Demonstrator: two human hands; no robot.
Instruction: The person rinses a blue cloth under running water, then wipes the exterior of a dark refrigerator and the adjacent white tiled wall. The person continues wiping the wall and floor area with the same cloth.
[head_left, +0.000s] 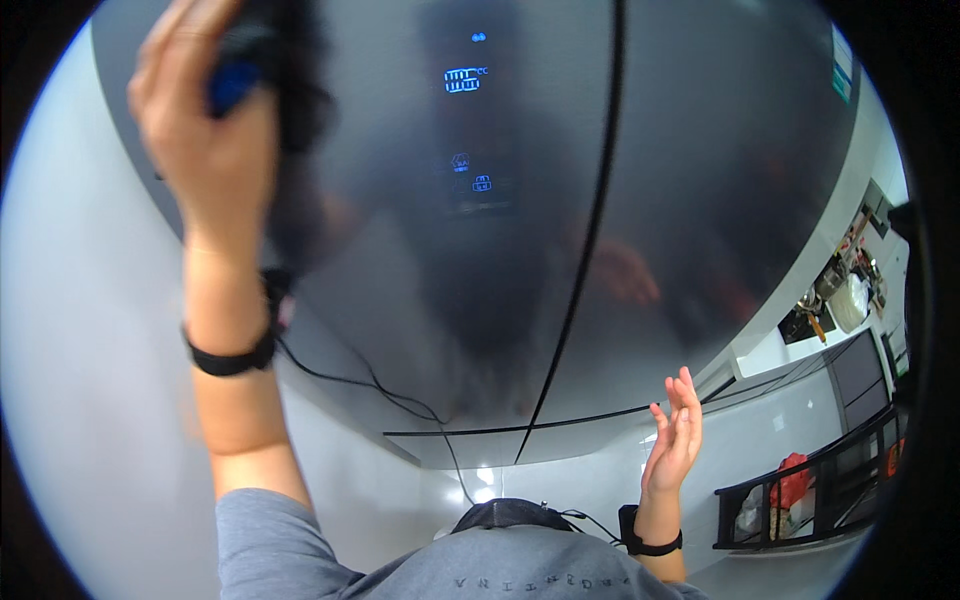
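At the upper left, my left hand (187, 127) is raised in front of a dark grey refrigerator door (375, 247). Its fingers are curled around a dark item with a blue part (234, 86), too blurred to name more closely. Whether that item touches the door I cannot tell. A lit blue display (462, 80) shows on the same door, right of this hand. Lower down on the right, my right hand (675, 442) is held up empty near the door's bottom edge, fingers extended. The glossy doors mirror parts of my body.
A black seam (600, 187) runs between the two doors. Thin black cable (390, 386) hangs from my left wrist. On the right are a counter (757, 356) with cookware and a bag, and a low black rack (817, 517) holding a red plastic bag (790, 480).
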